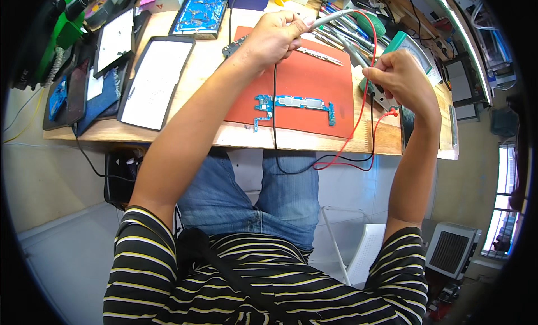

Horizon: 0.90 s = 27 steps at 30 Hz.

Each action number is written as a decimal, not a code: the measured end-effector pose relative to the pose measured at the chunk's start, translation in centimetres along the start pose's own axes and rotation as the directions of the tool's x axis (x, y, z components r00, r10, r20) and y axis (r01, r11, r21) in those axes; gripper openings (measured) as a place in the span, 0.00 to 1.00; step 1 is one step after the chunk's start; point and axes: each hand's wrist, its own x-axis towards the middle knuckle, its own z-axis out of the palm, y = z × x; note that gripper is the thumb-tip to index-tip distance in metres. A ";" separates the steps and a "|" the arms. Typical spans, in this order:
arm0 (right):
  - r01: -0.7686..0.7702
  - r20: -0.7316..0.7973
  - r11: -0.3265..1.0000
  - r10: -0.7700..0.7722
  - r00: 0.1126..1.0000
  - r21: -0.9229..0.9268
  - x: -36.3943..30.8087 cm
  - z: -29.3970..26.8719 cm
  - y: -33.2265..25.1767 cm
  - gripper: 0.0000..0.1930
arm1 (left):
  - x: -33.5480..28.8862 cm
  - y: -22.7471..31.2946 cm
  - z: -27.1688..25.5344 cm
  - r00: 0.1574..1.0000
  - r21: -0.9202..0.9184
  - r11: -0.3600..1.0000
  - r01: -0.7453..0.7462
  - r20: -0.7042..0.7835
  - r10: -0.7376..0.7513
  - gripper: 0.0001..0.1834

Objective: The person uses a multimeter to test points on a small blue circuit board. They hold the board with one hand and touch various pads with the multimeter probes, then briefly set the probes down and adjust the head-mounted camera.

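Note:
My left hand (274, 38) is raised over the far part of the orange-red mat (241, 115), its fingers closed round the end of a grey test probe (332, 18). A red lead (374, 39) bends from that probe down to the right. A black lead (275, 123) hangs below the same hand; its upper end is hidden. My right hand (400, 81) has curled fingers beside an analog multimeter (412, 47) in green and grey; what they hold, if anything, is hidden. On the mat lie a blue phone circuit board (300, 103) and silver tweezers (322, 57).
A white-lined black tray (157, 81) and several phone parts (103, 92) cover the left side of the wooden bench (224, 137). Behind stands a blue tray (200, 12). Pens and tools (347, 28) crowd the back right. Both leads loop below the front edge.

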 end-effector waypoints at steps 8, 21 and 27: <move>-0.058 0.062 0.784 0.024 0.998 0.618 -7.6 2.6 5.1 0.13 | -0.7 1.4 0.1 0.991 0.029 0.999 0.046 0.122 -0.050 0.15; 0.344 -0.395 0.282 0.149 0.907 0.896 -18.0 11.8 5.3 0.20 | -12.3 3.1 9.0 0.883 0.049 0.991 -0.127 0.461 0.090 0.13; 0.390 -0.390 0.171 -0.036 0.920 0.905 -18.1 11.3 3.3 0.16 | -15.7 0.6 8.8 0.910 0.254 0.953 -0.166 0.413 0.048 0.11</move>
